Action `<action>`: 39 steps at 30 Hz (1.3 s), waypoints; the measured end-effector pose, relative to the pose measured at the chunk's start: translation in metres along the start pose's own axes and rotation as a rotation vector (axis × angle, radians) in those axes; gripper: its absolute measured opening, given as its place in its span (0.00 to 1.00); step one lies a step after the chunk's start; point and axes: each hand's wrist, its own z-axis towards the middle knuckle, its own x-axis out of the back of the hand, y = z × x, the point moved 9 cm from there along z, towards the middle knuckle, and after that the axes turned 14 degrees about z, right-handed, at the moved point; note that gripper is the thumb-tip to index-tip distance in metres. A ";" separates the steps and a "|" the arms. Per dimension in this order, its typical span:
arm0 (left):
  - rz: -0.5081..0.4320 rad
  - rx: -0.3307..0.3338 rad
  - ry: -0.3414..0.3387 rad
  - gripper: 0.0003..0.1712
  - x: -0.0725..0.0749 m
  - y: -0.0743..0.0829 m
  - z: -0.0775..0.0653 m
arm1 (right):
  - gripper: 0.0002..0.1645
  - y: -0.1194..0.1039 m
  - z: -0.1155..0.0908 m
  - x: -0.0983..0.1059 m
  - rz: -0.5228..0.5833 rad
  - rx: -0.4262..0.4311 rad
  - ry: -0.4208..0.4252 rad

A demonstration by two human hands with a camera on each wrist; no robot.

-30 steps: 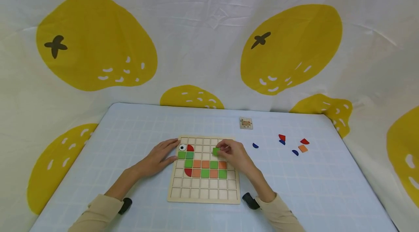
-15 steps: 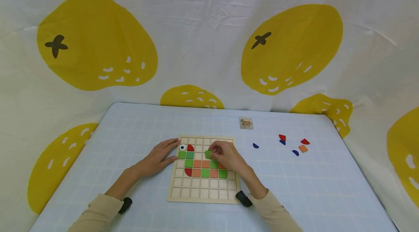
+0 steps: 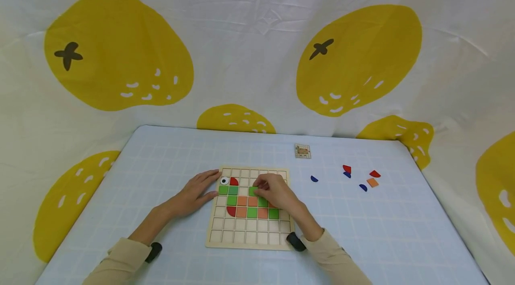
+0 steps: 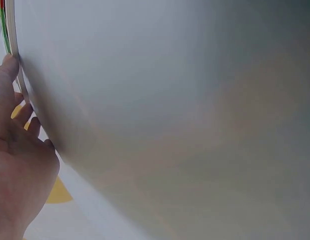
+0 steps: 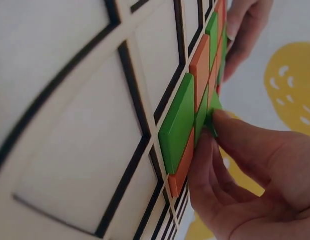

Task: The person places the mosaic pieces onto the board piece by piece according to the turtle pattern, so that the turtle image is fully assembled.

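Fig. A thin square green tile [image 3: 252, 191] is pinched by the right hand [image 3: 278, 192] over a pale wooden grid board [image 3: 249, 245].

The tile is gripped between thumb and fingers, just beyond two rows of orange and green square tiles [image 3: 252, 213] set in the board; whether it is seated cannot be told. The left hand [image 3: 194, 195] is laid open, fingers extended, against the board's left edge. To the board's right, blue half-disc pieces [image 3: 314, 179], red curved-edged pieces [image 3: 375, 173] and an orange square tile [image 3: 373, 182] are scattered; beyond its far right corner, a small printed card [image 3: 302, 151] is placed.
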 end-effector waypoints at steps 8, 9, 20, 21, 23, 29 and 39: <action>-0.006 0.001 -0.007 0.38 -0.001 -0.001 0.001 | 0.04 0.002 0.001 0.000 -0.018 -0.027 0.026; -0.005 0.000 -0.005 0.38 -0.001 0.000 0.001 | 0.04 0.003 0.002 -0.001 -0.021 -0.025 0.024; -0.011 0.003 -0.008 0.38 -0.001 0.000 0.001 | 0.06 0.009 -0.004 0.015 -0.002 0.033 0.007; -0.010 0.003 -0.007 0.38 -0.001 0.000 0.001 | 0.06 0.011 -0.005 0.017 -0.008 0.037 0.019; -0.010 0.004 -0.006 0.38 0.000 0.000 0.001 | 0.05 0.012 -0.007 0.022 -0.014 0.041 0.043; -0.008 0.015 -0.006 0.37 -0.002 -0.001 0.000 | 0.04 0.018 -0.017 0.040 -0.018 0.055 0.104; 0.001 0.011 0.008 0.37 -0.002 -0.001 0.001 | 0.03 0.033 -0.032 0.076 -0.074 0.041 0.217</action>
